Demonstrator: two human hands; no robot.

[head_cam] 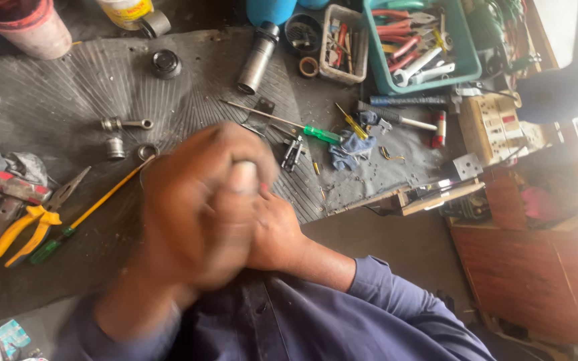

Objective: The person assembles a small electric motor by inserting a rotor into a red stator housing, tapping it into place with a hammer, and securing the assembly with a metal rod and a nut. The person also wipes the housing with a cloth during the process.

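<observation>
hands clasped together, blurred, close to the body above the front edge of a dark rubber mat. left hand is wrapped over the top, clenched; right hand is pressed in from beneath and behind, also closed. a pale rounded end of a small part is seen between the fingers; whether it is a gripped part or a thumb cannot be told through the blur. step in hand, as judged: a small piece being squeezed or twisted between both fists. next move would call for a firm hold and steady wrists, so that the piece is not dropped among the clutter.

outward, on the mat: yellow-shafted screwdriver and yellow pliers to the left; small metal sleeves and a ring beyond; green screwdriver, blue rag and steel cylinder further off. teal tray of tools is set at the far right, well apart.
</observation>
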